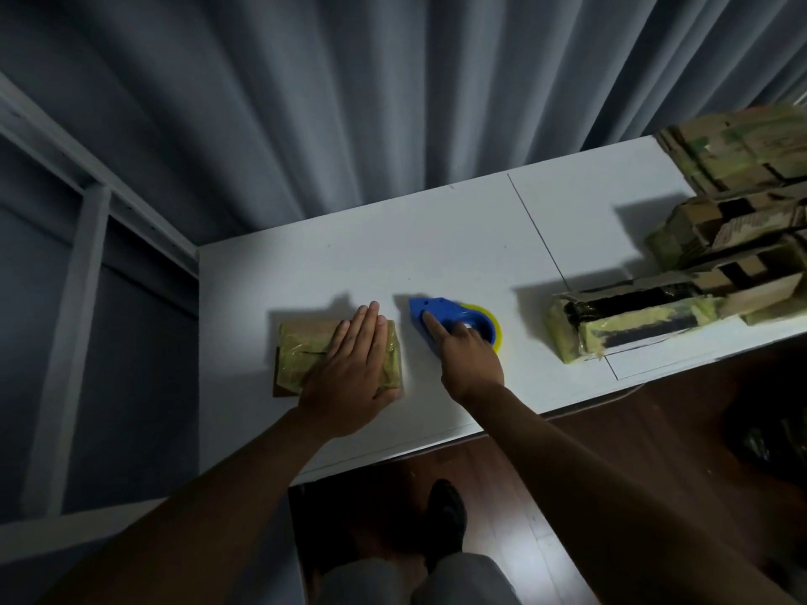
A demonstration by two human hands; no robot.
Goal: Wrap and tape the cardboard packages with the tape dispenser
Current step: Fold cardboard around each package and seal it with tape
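Head view, nearest first: pretty much mid-job here. Lower centre of the frame, the left hand (349, 369) is laid flat, fingers straight, on a small cardboard package (301, 355) that's already covered in yellowish tape. Just to its right, the blue tape dispenser (441, 318) is gripped by the right hand (469, 358), index finger stretched along its top, and it's kept on the white table (436, 251), apart from the package. Further off at right, a long taped package (633, 320) is lying down, and a stack of cardboard bundles (738, 211) is piled behind it, probably waiting for tape, though that can't be confirmed.
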